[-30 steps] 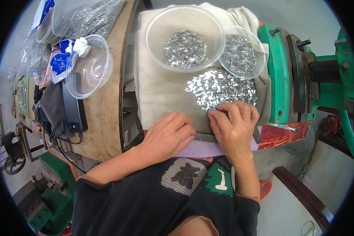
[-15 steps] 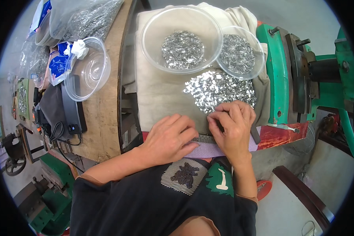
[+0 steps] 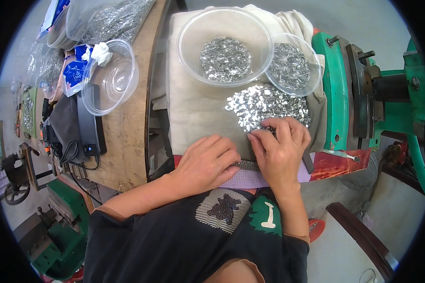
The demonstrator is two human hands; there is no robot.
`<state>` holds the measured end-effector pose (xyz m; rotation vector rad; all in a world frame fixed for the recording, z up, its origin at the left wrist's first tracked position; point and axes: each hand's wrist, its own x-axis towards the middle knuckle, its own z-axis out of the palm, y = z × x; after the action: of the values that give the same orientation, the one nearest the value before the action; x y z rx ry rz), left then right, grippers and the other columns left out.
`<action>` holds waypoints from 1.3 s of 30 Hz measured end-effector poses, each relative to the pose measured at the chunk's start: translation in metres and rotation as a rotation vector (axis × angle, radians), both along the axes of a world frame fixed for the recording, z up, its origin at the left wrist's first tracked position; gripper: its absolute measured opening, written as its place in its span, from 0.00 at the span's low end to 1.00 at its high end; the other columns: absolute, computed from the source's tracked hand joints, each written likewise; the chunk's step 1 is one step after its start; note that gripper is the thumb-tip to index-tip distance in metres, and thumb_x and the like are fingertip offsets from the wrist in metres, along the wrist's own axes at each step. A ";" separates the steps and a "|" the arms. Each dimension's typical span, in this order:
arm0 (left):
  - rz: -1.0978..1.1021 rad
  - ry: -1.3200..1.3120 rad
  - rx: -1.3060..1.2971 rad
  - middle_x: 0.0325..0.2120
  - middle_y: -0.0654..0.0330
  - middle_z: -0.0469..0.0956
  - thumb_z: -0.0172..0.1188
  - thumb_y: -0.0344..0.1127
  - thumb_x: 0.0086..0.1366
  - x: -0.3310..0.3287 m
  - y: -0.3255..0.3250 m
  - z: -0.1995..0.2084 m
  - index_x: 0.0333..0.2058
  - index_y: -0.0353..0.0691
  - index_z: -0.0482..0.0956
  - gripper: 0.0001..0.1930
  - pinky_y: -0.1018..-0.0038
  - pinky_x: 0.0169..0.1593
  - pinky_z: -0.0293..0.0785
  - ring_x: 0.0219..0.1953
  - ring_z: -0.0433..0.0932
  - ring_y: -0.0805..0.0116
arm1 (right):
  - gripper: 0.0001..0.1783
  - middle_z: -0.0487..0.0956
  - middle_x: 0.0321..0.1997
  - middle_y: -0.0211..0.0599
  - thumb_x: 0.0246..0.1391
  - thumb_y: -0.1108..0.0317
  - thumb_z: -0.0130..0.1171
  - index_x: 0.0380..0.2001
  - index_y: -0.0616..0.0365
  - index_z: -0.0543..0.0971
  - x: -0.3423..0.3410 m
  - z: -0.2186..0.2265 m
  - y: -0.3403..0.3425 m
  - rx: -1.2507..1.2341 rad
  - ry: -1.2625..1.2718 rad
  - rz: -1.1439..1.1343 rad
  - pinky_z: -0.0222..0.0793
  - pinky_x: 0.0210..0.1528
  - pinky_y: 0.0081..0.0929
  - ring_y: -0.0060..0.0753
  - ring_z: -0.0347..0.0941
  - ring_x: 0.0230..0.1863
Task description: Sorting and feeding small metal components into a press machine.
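Observation:
A loose pile of small shiny metal pieces lies on a beige cloth. At the pile's near edge is my right hand, thumb and index finger pinched together; whatever sits between the tips is too small to name. My left hand rests closer to me, its fingers curled and thumb drawn in at the left end of a dark, narrow metal strip. What those fingertips hold is hidden. The strip lies on a purple checked cloth in front of me, running toward my right wrist.
Behind the pile stand a large clear tub of flat metal bits and a smaller clear bowl of thin metal pins. A green machine borders the right. On the wooden table at left are an empty clear tub and bags.
The view has shifted slightly, so the scene sits a little further right. My left thumb has drawn in closer to the curled fingers. My right hand stays pinched at the pile's edge.

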<state>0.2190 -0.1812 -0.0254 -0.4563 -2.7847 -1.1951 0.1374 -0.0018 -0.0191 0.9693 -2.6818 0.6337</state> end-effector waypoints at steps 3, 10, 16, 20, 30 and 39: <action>0.008 -0.021 0.018 0.35 0.61 0.73 0.70 0.33 0.50 0.001 -0.001 0.001 0.33 0.41 0.77 0.13 0.65 0.42 0.71 0.39 0.73 0.59 | 0.09 0.79 0.42 0.24 0.39 0.69 0.73 0.28 0.50 0.84 -0.002 -0.002 -0.002 -0.037 -0.062 0.032 0.55 0.56 0.41 0.39 0.70 0.51; -0.012 -0.025 0.008 0.37 0.59 0.76 0.74 0.33 0.48 0.002 -0.003 -0.001 0.33 0.40 0.78 0.15 0.64 0.41 0.73 0.39 0.75 0.57 | 0.08 0.78 0.44 0.23 0.42 0.68 0.71 0.28 0.49 0.84 0.005 -0.001 -0.001 -0.006 -0.038 -0.032 0.51 0.58 0.43 0.38 0.68 0.54; 0.005 -0.056 0.086 0.35 0.59 0.73 0.70 0.31 0.52 0.003 -0.005 -0.002 0.33 0.39 0.77 0.11 0.63 0.43 0.72 0.39 0.73 0.56 | 0.09 0.79 0.41 0.19 0.39 0.66 0.72 0.27 0.46 0.83 0.024 0.011 0.014 -0.098 -0.087 -0.030 0.51 0.57 0.42 0.35 0.69 0.52; 0.005 -0.055 0.093 0.35 0.59 0.74 0.69 0.31 0.53 0.003 -0.005 -0.005 0.33 0.39 0.78 0.10 0.63 0.43 0.72 0.39 0.73 0.56 | 0.09 0.79 0.42 0.19 0.40 0.64 0.73 0.27 0.46 0.84 0.040 0.007 0.023 -0.034 -0.101 0.068 0.50 0.58 0.42 0.34 0.69 0.51; -0.006 -0.014 0.034 0.38 0.58 0.75 0.73 0.32 0.49 0.001 -0.002 -0.002 0.36 0.39 0.79 0.16 0.63 0.41 0.73 0.38 0.74 0.56 | 0.10 0.78 0.40 0.21 0.42 0.65 0.72 0.31 0.46 0.85 0.003 -0.008 0.004 -0.089 -0.048 0.001 0.50 0.56 0.42 0.36 0.69 0.51; -0.011 -0.081 0.004 0.39 0.59 0.75 0.73 0.32 0.48 0.003 -0.012 0.002 0.37 0.39 0.80 0.17 0.63 0.42 0.73 0.40 0.74 0.56 | 0.10 0.79 0.42 0.21 0.39 0.66 0.73 0.29 0.47 0.83 0.020 0.006 0.017 -0.120 -0.134 0.089 0.51 0.56 0.42 0.35 0.69 0.51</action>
<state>0.2219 -0.1929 -0.0234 -0.4325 -2.8503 -1.2491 0.1574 0.0154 -0.0133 1.0528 -2.6894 0.8980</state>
